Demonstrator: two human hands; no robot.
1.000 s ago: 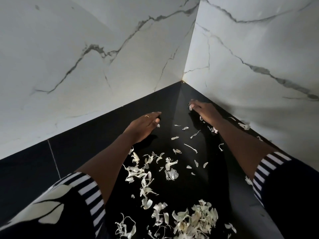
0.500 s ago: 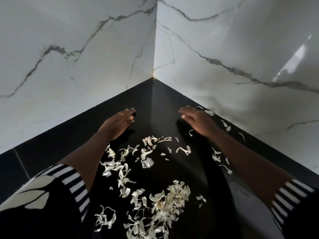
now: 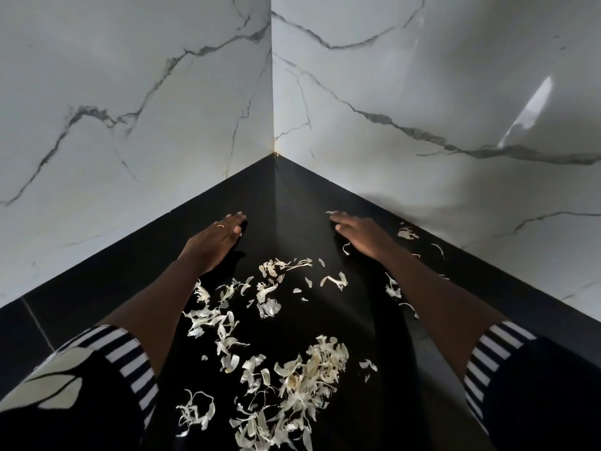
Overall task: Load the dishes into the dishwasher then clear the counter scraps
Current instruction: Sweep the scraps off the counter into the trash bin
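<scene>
Pale, papery vegetable-peel scraps [image 3: 305,369] lie scattered over the glossy black counter [image 3: 286,203] in a corner. The thickest heap sits near the bottom centre, with looser bits [image 3: 270,288] farther back between my arms. My left hand [image 3: 214,239], wearing a ring, lies flat on the counter with straight fingers, just behind the scraps. My right hand [image 3: 361,232] also rests flat with fingers extended toward the corner. A few scraps [image 3: 406,234] lie to its right along the wall. Neither hand holds anything.
White marble-look walls [image 3: 162,109] meet at the corner behind the counter and close it in on the left and right. A low black upstand [image 3: 97,281] runs along the base of both walls. No dishes or dishwasher are in view.
Both hands have drawn back from the corner toward me, sweeping loose scraps closer to the near heap. The view has shifted so the corner now sits nearer the centre.
</scene>
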